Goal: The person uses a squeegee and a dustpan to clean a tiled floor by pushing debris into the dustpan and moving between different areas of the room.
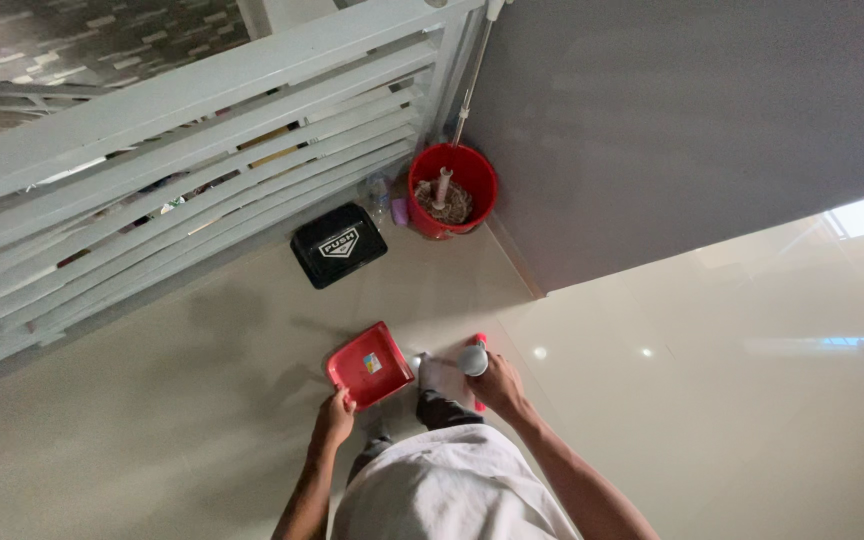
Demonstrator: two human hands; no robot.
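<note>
A red dustpan is gripped at its near edge by the closed left hand. A red-and-grey handle is enclosed by the right hand, just beside the dustpan.

Glossy beige floor; grey wall; white slatted railing.

Left hand grips the near edge of a flat red plastic dustpan, held at about 11 o'clock from the person's body; right hand is closed around a pale handle with a red tip at about 1 o'clock. At 12 o'clock, against the grey wall, stands a round red plastic bucket containing a mop head, with a black swing-lid bin top just to its left on the glossy beige tiled floor. White slatted railing runs across 10 o'clock.
</note>
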